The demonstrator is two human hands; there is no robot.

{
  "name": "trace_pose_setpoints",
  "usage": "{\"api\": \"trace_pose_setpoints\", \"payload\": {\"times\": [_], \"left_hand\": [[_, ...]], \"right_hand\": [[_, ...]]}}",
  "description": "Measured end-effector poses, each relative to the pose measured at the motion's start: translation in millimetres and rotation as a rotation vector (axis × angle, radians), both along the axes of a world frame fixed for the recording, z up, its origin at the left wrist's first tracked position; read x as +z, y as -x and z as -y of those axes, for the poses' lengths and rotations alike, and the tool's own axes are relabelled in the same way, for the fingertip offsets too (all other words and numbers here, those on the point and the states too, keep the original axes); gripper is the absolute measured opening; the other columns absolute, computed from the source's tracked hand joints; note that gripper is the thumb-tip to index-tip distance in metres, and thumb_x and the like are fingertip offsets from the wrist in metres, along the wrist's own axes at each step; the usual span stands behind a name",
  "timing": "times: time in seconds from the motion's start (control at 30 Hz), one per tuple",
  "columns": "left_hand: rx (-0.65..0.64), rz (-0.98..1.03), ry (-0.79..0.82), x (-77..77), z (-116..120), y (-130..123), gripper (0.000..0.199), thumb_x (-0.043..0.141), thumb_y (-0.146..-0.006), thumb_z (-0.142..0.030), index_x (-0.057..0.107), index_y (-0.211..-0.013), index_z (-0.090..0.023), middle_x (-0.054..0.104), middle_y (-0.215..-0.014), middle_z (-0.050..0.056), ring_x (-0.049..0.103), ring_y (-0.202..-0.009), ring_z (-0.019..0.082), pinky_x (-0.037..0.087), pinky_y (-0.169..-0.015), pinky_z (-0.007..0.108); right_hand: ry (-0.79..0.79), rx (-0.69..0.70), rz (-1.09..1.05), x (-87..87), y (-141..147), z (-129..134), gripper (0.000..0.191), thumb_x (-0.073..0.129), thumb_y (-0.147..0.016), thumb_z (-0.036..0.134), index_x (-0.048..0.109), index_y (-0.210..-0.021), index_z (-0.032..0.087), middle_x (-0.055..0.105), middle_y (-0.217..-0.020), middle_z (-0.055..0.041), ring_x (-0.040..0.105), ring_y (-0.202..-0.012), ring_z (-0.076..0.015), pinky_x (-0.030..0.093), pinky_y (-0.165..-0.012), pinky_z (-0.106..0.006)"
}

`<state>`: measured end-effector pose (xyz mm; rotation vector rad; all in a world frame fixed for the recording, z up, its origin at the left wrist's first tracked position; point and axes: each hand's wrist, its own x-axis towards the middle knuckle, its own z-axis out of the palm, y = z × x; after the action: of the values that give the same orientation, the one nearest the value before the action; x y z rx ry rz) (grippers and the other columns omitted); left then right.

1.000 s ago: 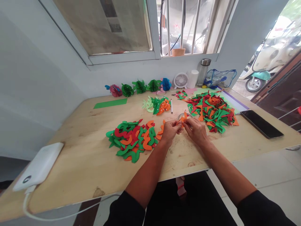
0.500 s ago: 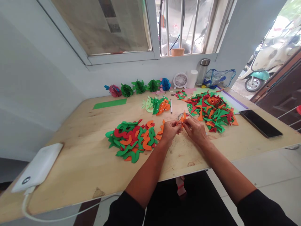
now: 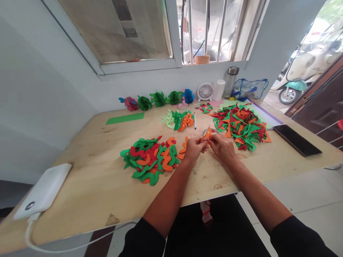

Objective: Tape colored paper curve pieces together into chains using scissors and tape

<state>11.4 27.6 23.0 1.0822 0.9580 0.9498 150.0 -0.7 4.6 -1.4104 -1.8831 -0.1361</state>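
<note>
Between both hands, above the middle of the wooden table (image 3: 93, 157), is an orange paper cutout (image 3: 208, 132). My left hand (image 3: 196, 147) pinches its left side, and my right hand (image 3: 222, 145) pinches it from the right, fingertips nearly meeting. The hands partly cover the piece, so its full shape is hidden. Just left of my left hand lie orange cut pieces (image 3: 183, 148). Farther left is a pile of wavy green, red and orange cutouts (image 3: 152, 157). A ring-shaped thing (image 3: 214, 131) shows partly behind the fingers.
Pointed paper scraps (image 3: 243, 125) are heaped at the right, near a black phone (image 3: 297, 140). Behind are a marker (image 3: 195, 120), folded paper figures (image 3: 178, 119), a small fan (image 3: 205, 92) and a glass bottle (image 3: 230, 82). A white power bank (image 3: 44, 189) with a cable sits front left.
Both hands stay in nearly the same place, still pinching the orange paper cutout. Its upper tip has shifted very slightly; the piles look the same.
</note>
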Motion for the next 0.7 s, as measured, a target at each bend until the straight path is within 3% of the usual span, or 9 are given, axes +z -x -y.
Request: {"api": "trace_pose_setpoints", "payload": {"times": [0.47,0.7], "left_hand": [[0.015,0.024,0.024,0.6,1.4,0.1,0.018,0.069,-0.059,-0.03,0.061,-0.059,-0.013,0.057,-0.047,0.0,0.048,-0.041,0.007,0.036,-0.043,0.02],[0.041,0.079,0.048,-1.9,-3.2,0.3,0.018,0.069,-0.056,-0.028,0.06,-0.061,-0.012,0.056,-0.046,-0.001,0.045,-0.038,0.006,0.033,-0.041,0.019]], "right_hand": [[0.017,-0.015,0.027,0.7,0.0,0.2,0.015,0.046,-0.088,0.029,0.055,-0.078,0.021,0.061,-0.07,-0.0045,0.055,-0.068,-0.0174,0.039,-0.063,-0.027],[0.028,0.016,-0.027,0.8,3.1,1.5,0.015,0.048,-0.087,0.031,0.058,-0.091,0.02,0.063,-0.075,-0.0057,0.058,-0.072,-0.018,0.041,-0.066,-0.027]]}}
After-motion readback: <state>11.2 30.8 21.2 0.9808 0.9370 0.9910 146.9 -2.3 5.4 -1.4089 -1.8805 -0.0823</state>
